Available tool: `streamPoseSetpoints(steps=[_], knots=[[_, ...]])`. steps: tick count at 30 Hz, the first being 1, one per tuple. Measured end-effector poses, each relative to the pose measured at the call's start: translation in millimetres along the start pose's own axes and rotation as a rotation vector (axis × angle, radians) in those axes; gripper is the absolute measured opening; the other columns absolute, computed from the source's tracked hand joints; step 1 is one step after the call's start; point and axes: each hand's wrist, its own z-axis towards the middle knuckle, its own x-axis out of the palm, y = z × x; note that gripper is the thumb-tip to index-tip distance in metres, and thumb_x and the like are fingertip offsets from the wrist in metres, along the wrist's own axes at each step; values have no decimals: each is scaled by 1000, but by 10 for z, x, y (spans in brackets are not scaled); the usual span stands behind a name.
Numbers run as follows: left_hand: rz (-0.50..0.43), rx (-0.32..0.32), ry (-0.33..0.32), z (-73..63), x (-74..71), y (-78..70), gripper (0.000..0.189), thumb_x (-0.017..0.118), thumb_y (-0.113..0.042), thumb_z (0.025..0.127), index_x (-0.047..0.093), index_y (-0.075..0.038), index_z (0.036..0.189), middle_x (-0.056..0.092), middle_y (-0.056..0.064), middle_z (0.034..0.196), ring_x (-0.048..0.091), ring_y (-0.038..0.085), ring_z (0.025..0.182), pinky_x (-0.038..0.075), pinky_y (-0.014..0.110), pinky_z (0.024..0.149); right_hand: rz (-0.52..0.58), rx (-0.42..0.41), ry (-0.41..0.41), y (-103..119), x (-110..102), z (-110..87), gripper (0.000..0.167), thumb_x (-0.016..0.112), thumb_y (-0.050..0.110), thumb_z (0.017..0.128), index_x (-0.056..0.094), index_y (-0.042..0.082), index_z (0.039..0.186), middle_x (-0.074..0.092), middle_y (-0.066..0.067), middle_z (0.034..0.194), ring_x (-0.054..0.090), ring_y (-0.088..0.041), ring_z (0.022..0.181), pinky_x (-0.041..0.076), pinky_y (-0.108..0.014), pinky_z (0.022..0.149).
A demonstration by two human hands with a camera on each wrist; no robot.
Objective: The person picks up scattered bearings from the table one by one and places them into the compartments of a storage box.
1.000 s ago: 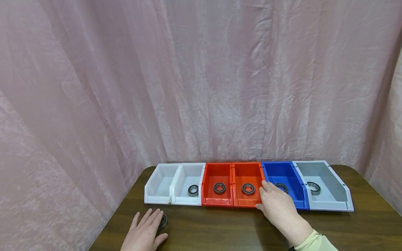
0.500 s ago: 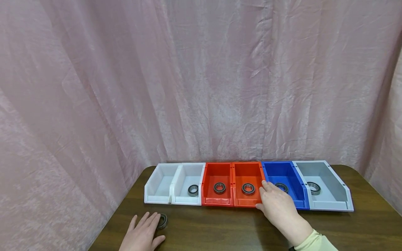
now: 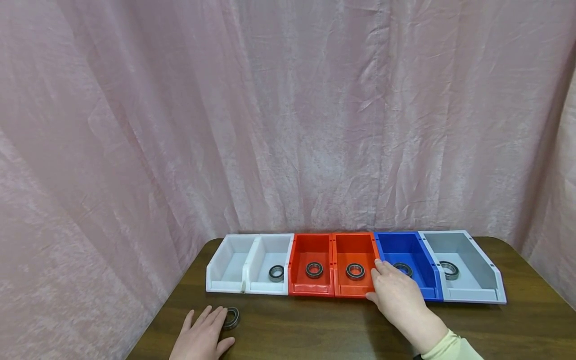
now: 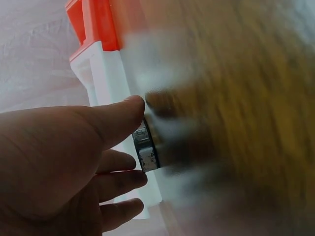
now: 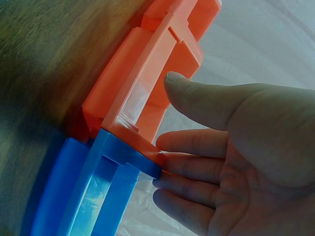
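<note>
A ball bearing point(image 3: 237, 319) lies on the wooden table in front of the white bins. My left hand point(image 3: 200, 334) rests beside it with spread, relaxed fingers, the index finger overlapping its left side in the head view. In the left wrist view, the bearing's outer edge point(image 4: 145, 150) shows just past the thumb and fingertips. My right hand point(image 3: 398, 296) has straight fingers at the border between the orange bin point(image 3: 352, 290) and the blue bin point(image 3: 429, 292). Seen from the right wrist, the fingertips sit right at the bins' corner, thumb apart, nothing gripped.
Two white bins point(image 3: 229, 287) point(image 3: 267, 288), a red bin point(image 3: 310, 290) and a grey bin point(image 3: 474, 296) complete the row at the table's back. Single bearings lie in all bins but the leftmost white one. A pink curtain point(image 3: 288, 125) hangs behind the table point(image 3: 306, 330).
My left hand has drawn slightly left and toward me, so more of the table bearing shows. The right hand and the bins stay where they were.
</note>
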Motion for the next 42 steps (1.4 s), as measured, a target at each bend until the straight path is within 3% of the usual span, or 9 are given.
streamPoseSetpoints(steps=[7,42], knots=[[-2,5,-9,31,4,3,70,85,-47,95,66,-3,147,66,17,151,55,47,145,28,82,118,-7,-18,-51,9,19,-26,52,95,30,87,76,-6,119,71,-28,137,69,-45,128,57,-56,107],[22,-1,-18,154,-15,-3,63,82,-47,98,70,-4,142,69,16,146,58,47,142,29,83,116,-13,-5,-21,9,14,-3,53,94,32,88,76,-6,121,70,-28,140,67,-44,131,57,-55,108]])
